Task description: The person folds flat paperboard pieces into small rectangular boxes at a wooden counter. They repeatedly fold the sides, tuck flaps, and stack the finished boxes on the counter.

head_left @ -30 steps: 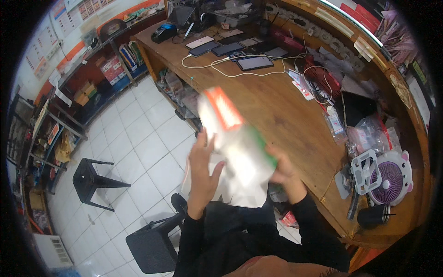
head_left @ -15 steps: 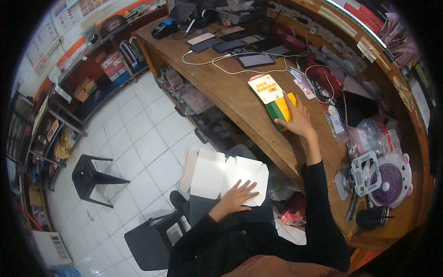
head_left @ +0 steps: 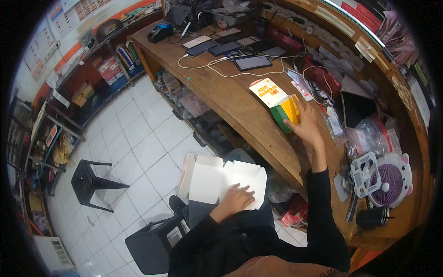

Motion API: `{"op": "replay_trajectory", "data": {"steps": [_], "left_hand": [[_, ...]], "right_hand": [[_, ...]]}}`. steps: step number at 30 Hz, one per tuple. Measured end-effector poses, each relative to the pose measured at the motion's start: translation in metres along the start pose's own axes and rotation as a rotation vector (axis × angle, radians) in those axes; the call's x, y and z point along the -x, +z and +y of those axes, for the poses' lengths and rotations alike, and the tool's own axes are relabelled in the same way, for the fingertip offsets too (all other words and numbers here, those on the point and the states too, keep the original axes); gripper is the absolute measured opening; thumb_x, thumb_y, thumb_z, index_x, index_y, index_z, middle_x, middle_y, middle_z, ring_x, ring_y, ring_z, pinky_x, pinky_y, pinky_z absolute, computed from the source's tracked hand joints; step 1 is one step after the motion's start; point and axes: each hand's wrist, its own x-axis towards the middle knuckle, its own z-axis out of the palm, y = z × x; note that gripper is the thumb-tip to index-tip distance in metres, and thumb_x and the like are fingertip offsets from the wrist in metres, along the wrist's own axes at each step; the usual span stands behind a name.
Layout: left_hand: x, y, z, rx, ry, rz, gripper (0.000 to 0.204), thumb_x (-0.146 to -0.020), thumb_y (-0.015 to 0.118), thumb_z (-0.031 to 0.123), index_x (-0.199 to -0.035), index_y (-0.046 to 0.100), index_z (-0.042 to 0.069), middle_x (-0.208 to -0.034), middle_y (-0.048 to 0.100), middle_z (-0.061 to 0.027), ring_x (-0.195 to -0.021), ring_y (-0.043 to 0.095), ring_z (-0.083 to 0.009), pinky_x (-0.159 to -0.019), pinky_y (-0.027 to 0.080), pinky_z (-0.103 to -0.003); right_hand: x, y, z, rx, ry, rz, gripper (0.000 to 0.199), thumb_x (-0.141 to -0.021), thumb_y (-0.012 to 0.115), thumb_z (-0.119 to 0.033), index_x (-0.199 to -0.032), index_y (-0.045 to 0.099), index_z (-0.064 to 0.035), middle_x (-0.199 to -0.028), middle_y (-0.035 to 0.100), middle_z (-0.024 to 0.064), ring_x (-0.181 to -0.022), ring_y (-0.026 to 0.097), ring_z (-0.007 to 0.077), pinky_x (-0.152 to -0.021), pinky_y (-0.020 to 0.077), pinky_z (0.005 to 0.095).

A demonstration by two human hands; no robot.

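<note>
A small yellow, green and white food carton (head_left: 281,115) sits upright on the wooden desk, its printed white lid flap raised toward the far left. My right hand (head_left: 307,124) grips its right side, with the thumb on the near face and the fingers along the far side. On my lap lies an unfolded white cardboard box (head_left: 207,180), its pale inside facing up and its panels spread out. My left hand (head_left: 234,201) rests on the right panel of this box, palm down with the fingers loosely bent.
Several phones (head_left: 253,63) and a white cable (head_left: 217,67) lie farther back on the desk (head_left: 230,101). To the right are plastic bags (head_left: 364,138), a purple and white fan (head_left: 390,180) and a black cup (head_left: 372,217). Black stools (head_left: 92,182) stand on the tiled floor at left.
The carton's flap has tipped lower and its open top now shows. My right hand has shifted slightly right and down. My left hand has slid a little toward me, its fingers more bent.
</note>
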Motion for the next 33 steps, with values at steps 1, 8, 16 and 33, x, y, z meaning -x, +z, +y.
{"op": "replay_trajectory", "data": {"steps": [1,8,16,33], "left_hand": [[-0.005,0.000,-0.002,-0.002,-0.059,-0.074,0.029,-0.095,0.053,0.038,-0.104,0.072,0.018,-0.100,0.071,-0.0032,-0.093,0.067,-0.0252,-0.086,0.047,-0.039],[0.008,-0.134,0.029,0.253,-0.066,0.525,0.012,-0.087,0.067,0.024,-0.092,0.072,0.014,-0.080,0.069,-0.0041,-0.073,0.064,-0.0216,-0.067,0.046,-0.032],[0.053,-0.193,0.064,0.154,0.258,0.217,0.030,-0.080,0.061,0.012,-0.110,0.065,0.015,-0.102,0.062,0.0020,-0.104,0.058,-0.0162,-0.090,0.045,-0.037],[0.049,-0.189,0.080,1.026,-0.416,0.918,0.054,-0.096,0.057,0.023,-0.142,0.040,-0.001,-0.132,0.055,-0.0241,-0.119,0.057,-0.0329,-0.100,0.043,-0.045]], "right_hand": [[0.006,-0.007,-0.016,-0.045,-0.030,0.136,0.064,-0.081,0.071,-0.024,-0.139,0.044,-0.0145,-0.134,0.045,0.0233,-0.124,0.046,0.0394,-0.103,0.0384,0.0458],[0.080,-0.040,-0.074,-0.542,-0.016,0.025,0.004,-0.092,0.056,-0.001,-0.091,0.058,0.0028,-0.083,0.064,0.0093,-0.071,0.059,0.0129,-0.063,0.0484,0.0274],[0.124,0.031,-0.088,-1.586,0.723,-0.846,0.033,-0.095,0.061,-0.022,-0.120,0.058,-0.0011,-0.113,0.063,0.0107,-0.094,0.062,0.0113,-0.080,0.0507,0.0241],[0.103,0.023,-0.186,-0.669,-0.713,0.042,0.030,-0.087,0.061,-0.001,-0.116,0.058,0.0032,-0.109,0.065,0.0158,-0.088,0.066,0.0282,-0.079,0.0534,0.0337]]}}
